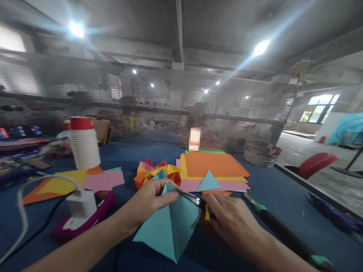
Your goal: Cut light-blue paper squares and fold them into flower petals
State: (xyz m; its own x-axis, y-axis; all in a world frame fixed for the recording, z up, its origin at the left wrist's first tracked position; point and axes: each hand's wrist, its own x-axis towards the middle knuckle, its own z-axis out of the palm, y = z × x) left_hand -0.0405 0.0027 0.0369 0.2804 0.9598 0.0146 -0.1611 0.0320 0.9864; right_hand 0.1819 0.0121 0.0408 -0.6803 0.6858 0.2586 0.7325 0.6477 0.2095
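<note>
My left hand [153,198] pinches the upper corner of a creased light-blue sheet of paper [172,230] between thumb and fingers. The sheet hangs down toward me, with a fold running along its middle. In my right hand [227,207] is a pair of scissors [197,200], its blades pointing left and meeting the paper's top edge beside my left thumb. Part of a yellow handle shows below my right fingers. Just beyond my left hand sits a folded paper flower [141,175] in orange, yellow and pink. A small blue paper triangle [209,182] lies behind the scissors.
A stack of coloured paper [214,165] lies beyond my hands. Stacked paper cups [84,147], paper scraps [104,180] and a purple power strip [106,200] with a white charger [82,204] are on the left. A black-and-green handled tool [283,230] lies right, near a basket [261,154].
</note>
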